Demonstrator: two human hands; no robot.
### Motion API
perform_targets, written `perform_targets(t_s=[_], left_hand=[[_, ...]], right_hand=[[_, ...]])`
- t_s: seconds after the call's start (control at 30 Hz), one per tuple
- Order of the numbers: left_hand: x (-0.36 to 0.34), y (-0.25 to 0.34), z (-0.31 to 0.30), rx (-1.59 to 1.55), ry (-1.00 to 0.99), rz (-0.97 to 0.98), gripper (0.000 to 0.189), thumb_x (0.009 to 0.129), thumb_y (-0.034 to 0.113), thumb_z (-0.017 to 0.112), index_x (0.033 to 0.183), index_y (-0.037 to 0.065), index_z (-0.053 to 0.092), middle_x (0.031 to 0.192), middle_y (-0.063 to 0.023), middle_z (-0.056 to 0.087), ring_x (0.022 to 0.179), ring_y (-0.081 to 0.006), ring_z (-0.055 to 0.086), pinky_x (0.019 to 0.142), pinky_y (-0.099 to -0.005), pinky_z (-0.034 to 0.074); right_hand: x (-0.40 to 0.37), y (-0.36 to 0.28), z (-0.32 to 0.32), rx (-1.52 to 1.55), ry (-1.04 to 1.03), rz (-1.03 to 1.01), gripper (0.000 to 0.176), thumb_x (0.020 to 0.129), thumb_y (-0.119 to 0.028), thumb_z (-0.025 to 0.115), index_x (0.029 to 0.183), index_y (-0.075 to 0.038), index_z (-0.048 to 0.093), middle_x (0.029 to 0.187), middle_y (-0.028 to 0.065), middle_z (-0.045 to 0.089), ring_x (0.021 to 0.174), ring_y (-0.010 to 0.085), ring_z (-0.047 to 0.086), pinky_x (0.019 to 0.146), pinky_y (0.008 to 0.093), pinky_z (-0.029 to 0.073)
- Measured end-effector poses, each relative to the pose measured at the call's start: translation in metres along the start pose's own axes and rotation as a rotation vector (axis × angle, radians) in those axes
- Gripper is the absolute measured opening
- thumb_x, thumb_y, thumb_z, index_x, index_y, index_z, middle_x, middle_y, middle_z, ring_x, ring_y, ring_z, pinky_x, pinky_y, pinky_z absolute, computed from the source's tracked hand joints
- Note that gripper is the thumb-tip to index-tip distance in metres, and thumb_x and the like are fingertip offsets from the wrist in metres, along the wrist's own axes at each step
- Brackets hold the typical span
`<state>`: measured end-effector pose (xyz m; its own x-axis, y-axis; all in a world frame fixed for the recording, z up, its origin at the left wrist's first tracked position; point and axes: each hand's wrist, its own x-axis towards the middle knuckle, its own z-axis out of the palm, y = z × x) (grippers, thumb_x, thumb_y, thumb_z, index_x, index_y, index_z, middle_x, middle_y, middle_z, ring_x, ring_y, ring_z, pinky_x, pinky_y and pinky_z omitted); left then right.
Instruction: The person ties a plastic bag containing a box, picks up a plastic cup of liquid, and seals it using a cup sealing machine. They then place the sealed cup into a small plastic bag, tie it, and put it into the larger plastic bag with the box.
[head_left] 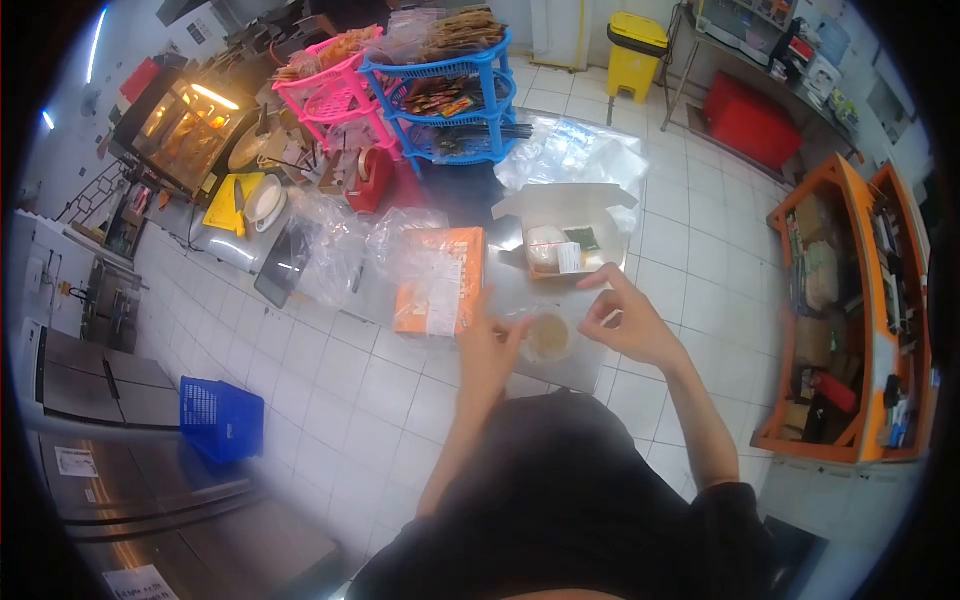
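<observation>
A small round tub with a tan-brown top (548, 338) sits near the table's front edge, between my hands. My left hand (486, 350) is on its left side, thumb and forefinger apart, beside the orange box. My right hand (636, 325) hovers to its right, forefinger stretched toward the open carton and the other fingers curled near the thumb; nothing shows in its grasp. Just beyond stands the open white carton (607, 222), lid raised. Inside are a white, rice-like portion (544, 238), a dark green packet (582, 238) and a white label (569, 258).
An orange-and-white box (468, 262) lies left of the carton, by crumpled clear plastic (335, 245). Blue (437, 70) and pink (325, 95) tiered racks stand behind. Plastic sheets (575, 150) cover the back right corner. An orange shelf (850, 310) stands right, a blue basket (222, 420) left.
</observation>
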<state>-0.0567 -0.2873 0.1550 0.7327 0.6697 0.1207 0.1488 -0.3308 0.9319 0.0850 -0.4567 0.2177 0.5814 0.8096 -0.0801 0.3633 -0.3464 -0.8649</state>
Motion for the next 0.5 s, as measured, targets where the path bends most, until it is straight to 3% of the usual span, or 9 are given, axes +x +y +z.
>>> perform_targets(t_s=[0.1,0.17,0.2,0.27,0.3,0.37,0.4,0.47,0.5], left_hand=[[0.003,0.0,-0.026,0.272,-0.019,-0.076,0.025,0.085,0.022,0.075,0.091,-0.001,0.064,0.063,-0.0053,0.063,0.06,-0.0132,0.067,0.06,-0.0267,0.05],[0.011,0.001,-0.032,0.113,-0.35,-0.251,0.026,0.084,0.023,0.077,0.093,0.004,0.062,0.078,-0.0067,0.068,0.076,-0.0125,0.069,0.069,-0.0265,0.051],[0.012,-0.008,-0.023,0.113,-0.34,-0.254,0.026,0.084,0.023,0.077,0.093,0.004,0.062,0.078,-0.0067,0.068,0.076,-0.0125,0.069,0.069,-0.0265,0.051],[0.015,-0.042,0.011,-0.238,-0.226,0.025,0.034,0.082,0.03,0.079,0.095,0.007,0.059,0.108,-0.0108,0.066,0.106,-0.0163,0.062,0.089,-0.0303,0.047],[0.014,-0.048,0.027,-0.239,-0.217,0.02,0.034,0.082,0.03,0.079,0.095,0.007,0.059,0.108,-0.0108,0.066,0.106,-0.0163,0.062,0.089,-0.0303,0.047],[0.016,-0.049,0.06,-0.736,-0.027,0.152,0.045,0.083,0.038,0.076,0.108,0.007,0.054,0.133,-0.0121,0.051,0.126,-0.0208,0.047,0.104,-0.0369,0.035],[0.017,-0.048,0.072,-0.736,-0.013,0.155,0.045,0.083,0.038,0.076,0.108,0.007,0.054,0.133,-0.0121,0.051,0.126,-0.0208,0.047,0.104,-0.0369,0.035],[0.018,-0.046,0.086,-1.161,-0.13,0.195,0.057,0.086,0.044,0.071,0.122,0.007,0.047,0.137,-0.0113,0.043,0.127,-0.0251,0.045,0.109,-0.0437,0.03],[0.017,-0.047,0.088,-1.158,-0.12,0.197,0.057,0.086,0.044,0.071,0.122,0.007,0.047,0.137,-0.0113,0.043,0.127,-0.0251,0.045,0.109,-0.0437,0.03]], right_hand=[[-0.001,0.019,0.001,0.306,0.042,0.084,0.046,0.083,-0.001,0.066,0.121,-0.01,0.042,0.082,0.0035,0.062,0.083,0.0148,0.064,0.07,0.0298,0.051],[-0.002,0.025,0.006,0.688,0.202,0.001,0.045,0.086,-0.002,0.066,0.123,-0.01,0.043,0.086,0.0023,0.061,0.093,0.0153,0.062,0.08,0.0295,0.049],[0.0,0.038,0.014,0.688,0.192,-0.002,0.045,0.086,-0.002,0.066,0.123,-0.01,0.043,0.086,0.0023,0.061,0.093,0.0153,0.062,0.08,0.0295,0.049],[0.009,0.072,0.039,0.757,0.333,-0.244,0.052,0.085,-0.002,0.07,0.126,-0.012,0.041,0.094,0.0049,0.061,0.101,0.0178,0.06,0.089,0.0338,0.045],[0.014,0.078,0.048,0.757,0.323,-0.243,0.052,0.085,-0.002,0.07,0.126,-0.012,0.041,0.094,0.0049,0.061,0.101,0.0178,0.06,0.089,0.0338,0.045],[0.026,0.083,0.059,1.279,0.37,-0.272,0.063,0.087,-0.001,0.066,0.137,-0.016,0.03,0.102,0.0068,0.059,0.104,0.0204,0.059,0.09,0.0352,0.046],[0.031,0.085,0.059,1.277,0.356,-0.274,0.063,0.087,-0.001,0.066,0.137,-0.016,0.03,0.102,0.0068,0.059,0.104,0.0204,0.059,0.09,0.0352,0.046],[0.041,0.087,0.059,1.195,0.263,-0.215,0.063,0.096,-0.015,0.058,0.145,-0.02,0.018,0.113,0.0097,0.057,0.107,0.023,0.057,0.09,0.0365,0.047],[0.044,0.087,0.058,1.197,0.251,-0.214,0.063,0.096,-0.015,0.058,0.145,-0.02,0.018,0.113,0.0097,0.057,0.107,0.023,0.057,0.09,0.0365,0.047]])
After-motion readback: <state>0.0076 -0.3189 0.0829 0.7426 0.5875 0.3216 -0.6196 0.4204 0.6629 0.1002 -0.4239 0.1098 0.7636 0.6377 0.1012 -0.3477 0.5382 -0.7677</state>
